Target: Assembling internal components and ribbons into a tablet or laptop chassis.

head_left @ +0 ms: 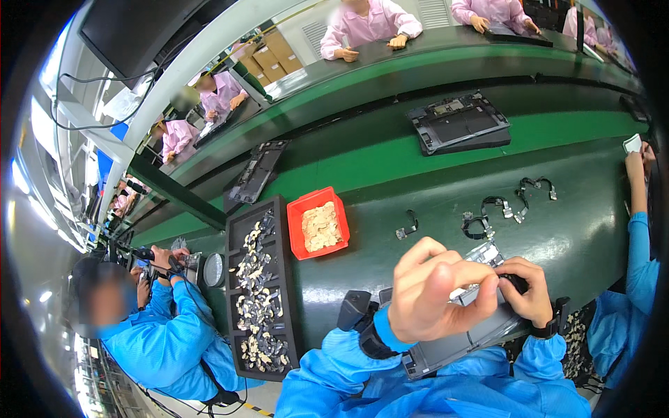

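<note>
My left hand (433,292) hovers over a dark grey tablet frame (460,341) that lies tilted in front of me, its thumb and forefinger pinching a small part at the frame's upper edge. My right hand (527,292) grips the frame's right side, fingers pressed on a small black piece there. Both sleeves are blue. Several small black flex cables (488,219) lie on the green bench just beyond my hands.
A red bin (300,209) of pale small parts and a black tray (279,216) of small components stand to my left. Two more tablet frames (456,125) (256,173) ride the green conveyor. Blue-sleeved workers sit on both sides; pink-coated workers sit opposite.
</note>
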`<action>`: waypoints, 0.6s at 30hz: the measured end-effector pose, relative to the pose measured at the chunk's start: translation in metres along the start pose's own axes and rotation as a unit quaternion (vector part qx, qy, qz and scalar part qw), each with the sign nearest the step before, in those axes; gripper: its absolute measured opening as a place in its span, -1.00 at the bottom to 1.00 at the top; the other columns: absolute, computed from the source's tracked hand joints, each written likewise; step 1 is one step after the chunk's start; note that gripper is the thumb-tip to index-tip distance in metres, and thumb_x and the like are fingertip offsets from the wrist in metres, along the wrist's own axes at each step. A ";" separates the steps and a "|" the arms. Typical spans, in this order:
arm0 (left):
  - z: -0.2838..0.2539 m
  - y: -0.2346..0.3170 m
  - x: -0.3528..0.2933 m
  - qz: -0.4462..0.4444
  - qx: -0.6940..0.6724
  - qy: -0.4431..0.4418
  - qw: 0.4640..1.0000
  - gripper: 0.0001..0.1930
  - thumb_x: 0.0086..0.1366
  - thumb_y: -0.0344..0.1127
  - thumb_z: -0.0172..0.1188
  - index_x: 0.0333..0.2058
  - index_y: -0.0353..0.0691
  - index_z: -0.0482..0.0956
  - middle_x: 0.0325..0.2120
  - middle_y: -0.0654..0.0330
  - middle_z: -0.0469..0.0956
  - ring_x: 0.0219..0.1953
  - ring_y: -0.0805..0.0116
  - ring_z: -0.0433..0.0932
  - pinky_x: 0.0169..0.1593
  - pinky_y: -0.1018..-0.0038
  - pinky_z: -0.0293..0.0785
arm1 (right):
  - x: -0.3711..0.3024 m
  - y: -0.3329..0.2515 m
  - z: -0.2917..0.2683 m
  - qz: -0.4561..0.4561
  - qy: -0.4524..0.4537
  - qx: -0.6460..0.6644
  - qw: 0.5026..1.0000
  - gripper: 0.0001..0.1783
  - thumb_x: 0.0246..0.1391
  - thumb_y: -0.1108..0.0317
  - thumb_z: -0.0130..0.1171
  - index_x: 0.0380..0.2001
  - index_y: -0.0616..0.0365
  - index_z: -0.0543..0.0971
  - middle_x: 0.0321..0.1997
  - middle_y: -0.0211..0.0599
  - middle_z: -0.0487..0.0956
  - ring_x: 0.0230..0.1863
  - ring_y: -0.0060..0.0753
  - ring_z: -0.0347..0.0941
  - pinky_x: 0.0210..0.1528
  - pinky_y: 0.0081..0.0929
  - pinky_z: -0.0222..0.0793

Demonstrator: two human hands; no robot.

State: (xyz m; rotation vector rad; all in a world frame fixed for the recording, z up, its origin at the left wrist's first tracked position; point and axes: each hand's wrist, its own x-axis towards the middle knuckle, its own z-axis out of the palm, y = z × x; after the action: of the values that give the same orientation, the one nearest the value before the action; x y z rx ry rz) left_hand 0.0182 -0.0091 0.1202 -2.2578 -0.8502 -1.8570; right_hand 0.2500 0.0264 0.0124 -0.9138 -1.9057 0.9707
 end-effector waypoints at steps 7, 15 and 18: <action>-0.023 0.013 0.024 -0.043 0.013 -0.153 0.987 -0.31 0.21 -0.49 0.38 0.28 -0.43 0.27 -0.56 0.33 0.70 -0.66 0.49 0.51 -0.38 0.46 0.31 | 0.002 0.012 0.003 0.080 0.055 0.083 0.992 -0.53 0.23 0.57 0.18 0.21 0.28 0.48 -0.26 -0.27 0.71 -0.31 -0.60 0.55 -0.19 -0.61 0.43; 0.076 -0.026 -0.076 -0.215 0.027 -0.230 0.949 -0.48 0.21 -0.30 0.37 0.15 -0.17 0.52 -0.31 0.26 0.66 -0.26 0.23 0.63 -0.25 0.32 0.46 | -0.004 0.037 0.014 0.114 0.092 0.172 0.974 -0.76 0.24 0.55 0.22 -0.03 0.34 0.60 -0.22 -0.31 0.71 -0.20 -0.61 0.61 -0.15 -0.61 0.49; 0.080 -0.026 -0.089 -0.206 0.029 -0.220 0.953 -0.53 0.21 -0.26 0.38 0.09 -0.17 0.54 -0.24 0.18 0.65 -0.21 0.16 0.64 -0.15 0.28 0.51 | -0.009 0.029 0.011 0.125 0.103 0.184 0.970 -0.78 0.28 0.56 0.17 -0.03 0.35 0.59 -0.22 -0.27 0.71 -0.19 -0.57 0.63 -0.15 -0.61 0.52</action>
State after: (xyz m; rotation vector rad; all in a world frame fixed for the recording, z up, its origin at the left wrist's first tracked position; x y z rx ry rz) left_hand 0.0671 0.0141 0.0100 -2.6602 -1.5202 -1.4282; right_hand 0.2515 0.0286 -0.0201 -1.0015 -1.3982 1.2742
